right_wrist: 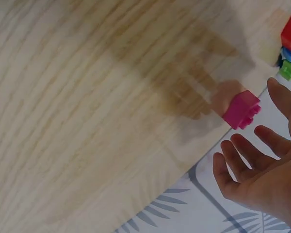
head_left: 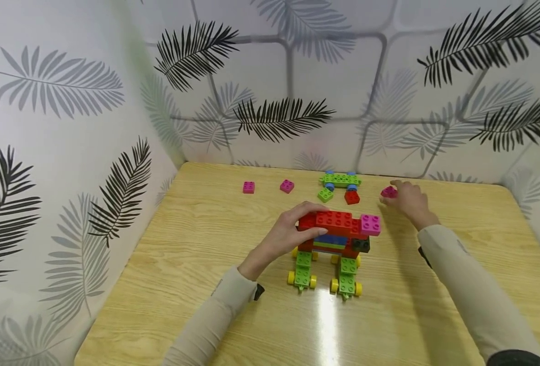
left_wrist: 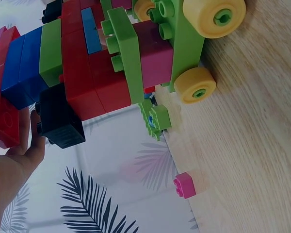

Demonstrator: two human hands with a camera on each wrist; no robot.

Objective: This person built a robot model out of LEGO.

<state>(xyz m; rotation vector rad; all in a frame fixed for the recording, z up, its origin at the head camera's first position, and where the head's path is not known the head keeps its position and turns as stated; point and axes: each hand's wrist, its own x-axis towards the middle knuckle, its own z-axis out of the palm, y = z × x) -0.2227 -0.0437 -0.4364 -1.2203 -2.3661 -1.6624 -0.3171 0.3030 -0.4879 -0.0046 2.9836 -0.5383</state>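
Note:
A brick model (head_left: 334, 223) stands on wheeled green bases, its body made of red, blue, green and black toy bricks with a pink brick (head_left: 370, 224) on its upper right end. My left hand (head_left: 293, 229) grips the model's upper left part, thumb in front and fingers over the far side. In the left wrist view, the model's red bricks (left_wrist: 82, 73) hide part of that hand (left_wrist: 14, 174). At the back right, my right hand (head_left: 409, 202) reaches around a loose pink brick (head_left: 389, 192). The right wrist view shows its fingers (right_wrist: 250, 153) spread apart, with a gap to the pink brick (right_wrist: 241, 110).
Two more pink bricks (head_left: 249, 187) lie at the back of the wooden table (head_left: 197, 223). Behind the model are a green wheeled base (head_left: 340, 179) with blue wheels, a green brick (head_left: 325, 194) and a red brick (head_left: 352, 197). A leaf-patterned wall (head_left: 270, 76) borders the table's far edge.

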